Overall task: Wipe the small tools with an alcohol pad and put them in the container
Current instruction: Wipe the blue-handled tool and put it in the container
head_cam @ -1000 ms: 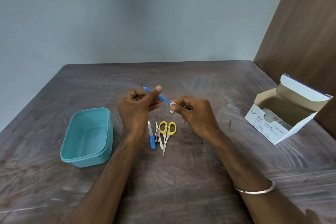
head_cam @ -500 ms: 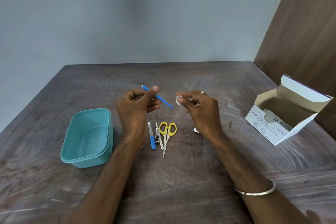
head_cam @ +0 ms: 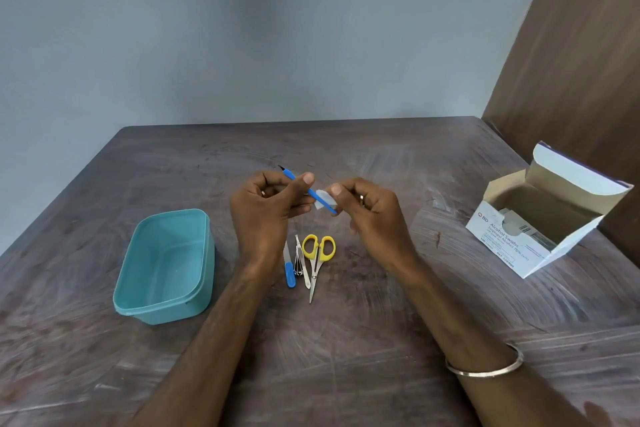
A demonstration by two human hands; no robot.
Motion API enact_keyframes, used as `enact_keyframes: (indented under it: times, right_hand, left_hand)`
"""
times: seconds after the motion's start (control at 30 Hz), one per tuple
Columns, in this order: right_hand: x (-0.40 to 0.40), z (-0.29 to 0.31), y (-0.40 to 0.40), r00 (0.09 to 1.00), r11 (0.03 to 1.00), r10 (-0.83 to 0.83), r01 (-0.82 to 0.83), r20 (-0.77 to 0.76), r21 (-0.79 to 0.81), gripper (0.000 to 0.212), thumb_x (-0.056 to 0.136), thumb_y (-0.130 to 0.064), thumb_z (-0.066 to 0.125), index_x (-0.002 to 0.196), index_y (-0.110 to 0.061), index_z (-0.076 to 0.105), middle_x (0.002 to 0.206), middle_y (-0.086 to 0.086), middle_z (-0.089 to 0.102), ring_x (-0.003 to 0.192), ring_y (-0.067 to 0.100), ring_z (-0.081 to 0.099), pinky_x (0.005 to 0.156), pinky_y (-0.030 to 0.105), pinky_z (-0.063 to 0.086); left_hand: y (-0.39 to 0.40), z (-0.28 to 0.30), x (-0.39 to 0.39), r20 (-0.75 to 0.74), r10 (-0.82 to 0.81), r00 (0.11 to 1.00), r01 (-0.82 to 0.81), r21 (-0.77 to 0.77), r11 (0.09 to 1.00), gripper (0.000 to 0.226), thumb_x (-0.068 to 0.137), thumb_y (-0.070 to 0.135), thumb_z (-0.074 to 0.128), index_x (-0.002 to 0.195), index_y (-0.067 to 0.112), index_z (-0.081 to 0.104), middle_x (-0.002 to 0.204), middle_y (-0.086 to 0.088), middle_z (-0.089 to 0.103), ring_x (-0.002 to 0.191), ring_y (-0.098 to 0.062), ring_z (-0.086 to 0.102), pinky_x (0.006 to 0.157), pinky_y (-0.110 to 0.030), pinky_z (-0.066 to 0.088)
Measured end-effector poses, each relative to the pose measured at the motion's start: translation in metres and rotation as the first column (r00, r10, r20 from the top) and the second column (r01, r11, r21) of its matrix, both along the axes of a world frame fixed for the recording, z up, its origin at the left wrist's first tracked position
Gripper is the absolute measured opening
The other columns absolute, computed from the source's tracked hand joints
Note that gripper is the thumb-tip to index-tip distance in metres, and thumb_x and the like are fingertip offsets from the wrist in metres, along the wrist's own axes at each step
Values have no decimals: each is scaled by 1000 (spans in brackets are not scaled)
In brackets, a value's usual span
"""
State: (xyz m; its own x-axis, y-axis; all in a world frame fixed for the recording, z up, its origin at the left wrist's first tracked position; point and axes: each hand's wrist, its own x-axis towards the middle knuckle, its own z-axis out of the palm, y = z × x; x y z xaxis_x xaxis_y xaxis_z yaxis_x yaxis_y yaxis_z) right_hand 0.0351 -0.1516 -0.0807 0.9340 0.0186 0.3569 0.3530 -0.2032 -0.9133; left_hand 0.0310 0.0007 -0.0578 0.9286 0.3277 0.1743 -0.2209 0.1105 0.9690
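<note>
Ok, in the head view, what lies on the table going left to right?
Teal container → blue-handled file → nail clipper → yellow scissors → open box of alcohol swabs.

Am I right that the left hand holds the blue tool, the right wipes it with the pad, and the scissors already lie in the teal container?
Not quite: the head view shows the scissors on the table, beside the container.
</note>
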Motion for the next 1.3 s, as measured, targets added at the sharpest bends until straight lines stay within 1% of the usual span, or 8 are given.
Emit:
enact_keyframes:
  times: [0.13, 0.23, 0.4, 0.57, 0.77, 0.9, 1.17, 1.3]
  right_hand:
    - [1, 3, -1, 996, 996, 62, -56, -70, 75, 13, 93, -20, 65, 86, -15, 75, 77, -7, 72, 69, 2, 64, 57, 13, 44]
    - [-1, 4, -1, 994, 994, 76, -69, -77, 81, 9, 85, -14, 75, 91, -8, 74, 79, -4, 72, 62, -1, 63, 55, 10, 44]
    - [-2, 3, -1, 996, 998, 61, -60, -69, 18, 14, 80, -14, 80, 94, -16, 77, 88, -2, 77, 81, 10, 72, 74, 22, 57]
    - [0, -1, 0, 996, 998, 35, -39, -83, -52, 13, 81, -19, 79, 94, -18, 79, 89, -4, 77, 82, 16, 71, 77, 30, 57]
    - [-1, 3, -1, 991, 999, 49, -49, -124, 5, 15, 80, -15, 79, 95, -11, 79, 88, -3, 77, 78, 5, 71, 71, 16, 54]
    - [-3, 9, -3, 981, 989, 88, -66, -172, 132, 18, 80, -3, 77, 97, 0, 76, 76, -4, 74, 55, -3, 63, 53, 7, 44]
    - [-3, 12, -5, 977, 967, 62, -8, -203, 256, 16, 73, -4, 83, 85, -8, 72, 78, 10, 76, 58, 4, 65, 50, 12, 44]
    - [-6, 13, -1, 982, 967, 79, -33, -173, 252, 19, 72, -3, 83, 84, -9, 69, 76, 9, 75, 60, 7, 68, 52, 13, 46]
  left_hand:
    - [-1, -1, 1, 10, -17, 1000, 16, 30, 999, 22, 76, 15, 83, 84, -1, 69, 75, -14, 75, 67, -26, 74, 60, -33, 60]
    - [-2, -1, -1, 11, -23, 1000, 22, 44, 999, 23, 75, 15, 83, 85, -1, 70, 74, -14, 74, 66, -26, 73, 59, -29, 59]
    - [-4, -1, -2, 30, -11, 999, 9, 53, 999, 24, 74, 15, 83, 85, -1, 70, 73, -14, 74, 64, -23, 73, 58, -27, 58]
    - [0, 0, 0, 18, 35, 999, -35, -6, 999, 26, 74, 15, 84, 85, -3, 69, 72, -14, 74, 62, -25, 72, 59, -31, 61]
    - [0, 0, 0, 6, 24, 1000, -24, -58, 998, 28, 76, 12, 82, 92, -8, 70, 76, -18, 74, 64, -24, 72, 60, -29, 61]
    - [1, 0, 1, -3, -17, 1000, 17, -100, 995, 24, 81, 9, 76, 97, -9, 70, 81, -18, 74, 69, -23, 73, 63, -28, 61]
    - [7, -5, 6, -57, -119, 991, 112, -111, 987, 15, 87, 11, 70, 98, 2, 71, 88, -11, 78, 85, -23, 75, 71, -29, 61]
    - [3, -10, 6, -120, -190, 975, 183, -61, 981, 13, 84, 17, 75, 92, 7, 75, 90, -11, 77, 92, -29, 73, 86, -44, 59]
